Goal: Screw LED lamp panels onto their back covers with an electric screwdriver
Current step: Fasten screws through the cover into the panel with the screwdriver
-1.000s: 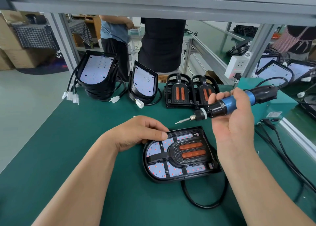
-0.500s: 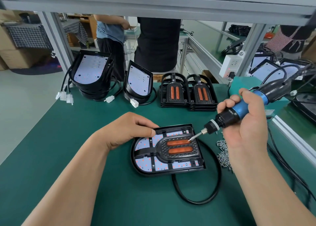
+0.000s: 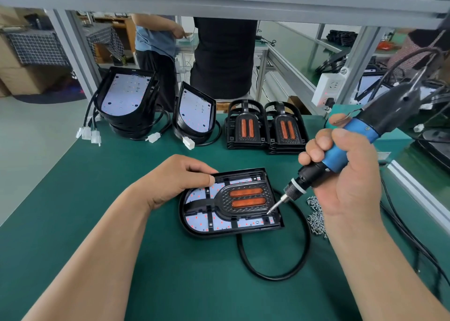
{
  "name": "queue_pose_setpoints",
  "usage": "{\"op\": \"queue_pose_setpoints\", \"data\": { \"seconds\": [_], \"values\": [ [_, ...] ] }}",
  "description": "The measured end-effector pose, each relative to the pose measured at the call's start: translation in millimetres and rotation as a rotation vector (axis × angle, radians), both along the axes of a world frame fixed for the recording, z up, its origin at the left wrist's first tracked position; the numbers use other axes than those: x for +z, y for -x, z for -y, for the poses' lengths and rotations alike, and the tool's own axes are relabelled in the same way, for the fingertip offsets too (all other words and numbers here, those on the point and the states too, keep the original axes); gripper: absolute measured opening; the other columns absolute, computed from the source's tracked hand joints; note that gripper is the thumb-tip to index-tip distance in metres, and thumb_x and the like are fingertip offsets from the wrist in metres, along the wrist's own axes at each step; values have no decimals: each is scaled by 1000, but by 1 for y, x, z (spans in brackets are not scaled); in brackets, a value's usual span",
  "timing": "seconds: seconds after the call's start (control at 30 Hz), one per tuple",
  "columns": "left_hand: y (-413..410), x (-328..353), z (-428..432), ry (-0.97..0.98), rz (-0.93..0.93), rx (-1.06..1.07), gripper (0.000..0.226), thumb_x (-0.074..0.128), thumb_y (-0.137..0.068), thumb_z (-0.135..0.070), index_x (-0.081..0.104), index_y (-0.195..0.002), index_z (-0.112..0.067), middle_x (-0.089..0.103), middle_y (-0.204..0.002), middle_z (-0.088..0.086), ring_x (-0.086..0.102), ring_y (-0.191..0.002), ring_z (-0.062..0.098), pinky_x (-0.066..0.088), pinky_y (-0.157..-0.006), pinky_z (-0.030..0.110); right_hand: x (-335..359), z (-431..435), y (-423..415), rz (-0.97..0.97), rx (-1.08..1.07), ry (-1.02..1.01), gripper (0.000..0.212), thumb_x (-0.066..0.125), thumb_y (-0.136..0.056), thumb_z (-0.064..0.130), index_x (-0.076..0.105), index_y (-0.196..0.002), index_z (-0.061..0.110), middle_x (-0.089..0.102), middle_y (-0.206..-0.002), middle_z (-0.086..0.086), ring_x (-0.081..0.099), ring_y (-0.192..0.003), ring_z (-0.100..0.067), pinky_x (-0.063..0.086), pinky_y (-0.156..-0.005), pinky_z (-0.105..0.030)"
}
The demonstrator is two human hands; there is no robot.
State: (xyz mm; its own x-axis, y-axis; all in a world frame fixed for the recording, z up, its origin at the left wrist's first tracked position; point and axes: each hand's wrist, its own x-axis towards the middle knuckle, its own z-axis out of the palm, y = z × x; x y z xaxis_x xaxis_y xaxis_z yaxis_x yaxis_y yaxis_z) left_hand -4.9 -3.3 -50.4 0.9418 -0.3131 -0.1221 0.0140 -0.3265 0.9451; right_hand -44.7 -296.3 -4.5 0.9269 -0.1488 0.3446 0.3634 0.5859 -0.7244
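Steel screws [image 3: 316, 219] lie beside the lamp [image 3: 219, 191]; left fingers [image 3: 202, 168] hold it, right fingers [image 3: 316, 155] clamp the screwdriver [image 3: 360, 132].

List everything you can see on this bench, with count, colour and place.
lamp: one, black with white panel and orange strips, centre
electric screwdriver: one, blue and black, tip at lamp's near right corner
screws: loose pile, silver, right of lamp
cable: one, black, looped before lamp
panel stacks: two, black and white, far left
frame stacks: two, black and orange, far centre
left grip: holds lamp's far left edge
right grip: holds electric screwdriver
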Motion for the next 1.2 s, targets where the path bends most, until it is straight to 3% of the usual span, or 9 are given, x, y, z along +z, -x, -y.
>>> {"op": "queue_pose_setpoints", "data": {
  "seconds": [0.3,0.47,0.7,0.9,1.07,1.2],
  "values": [
    [-1,-1,-1,10,-9,-5,36,82,-68,-39,85,-101,-25,82,-103,4,76,-98,18,57,-100,37,3,-6,4,5,31,82,20,59,-83,13,61,-102,20,47,-72,-1,47,-56,-18,49,-60,-31],
    [-1,-2,-1,20,-12,-23,31,81,-72,-35,85,-101,-25,82,-102,4,77,-95,16,57,-91,29,4,-8,7,22,43,118,22,62,-79,15,62,-101,20,49,-71,-1,48,-56,-19,49,-59,-33],
    [-2,-4,-1,19,-10,-25,35,83,-70,-38,85,-101,-23,82,-103,5,76,-97,18,57,-98,37,5,-10,11,105,137,205,23,61,-80,14,64,-101,23,49,-71,-1,48,-55,-20,48,-60,-34],
    [-3,-4,-1,24,-6,-17,36,83,-70,-38,85,-102,-21,81,-104,8,76,-99,23,56,-106,44,7,-13,15,151,186,253,34,49,-85,-3,66,-105,19,49,-68,-4,48,-52,-21,49,-59,-35],
    [-4,-6,-1,23,-14,-21,35,83,-71,-38,85,-103,-22,81,-104,8,76,-99,22,56,-107,47,11,-16,18,120,191,271,17,64,-82,13,63,-95,24,47,-67,-3,45,-51,-20,48,-57,-32],
    [-4,-8,-2,37,-20,-32,35,83,-74,-37,84,-105,-21,81,-106,7,76,-105,29,55,-107,47,12,-17,18,124,201,288,17,65,-79,11,60,-89,24,46,-65,-5,45,-50,-21,48,-56,-33]
  ]
}}
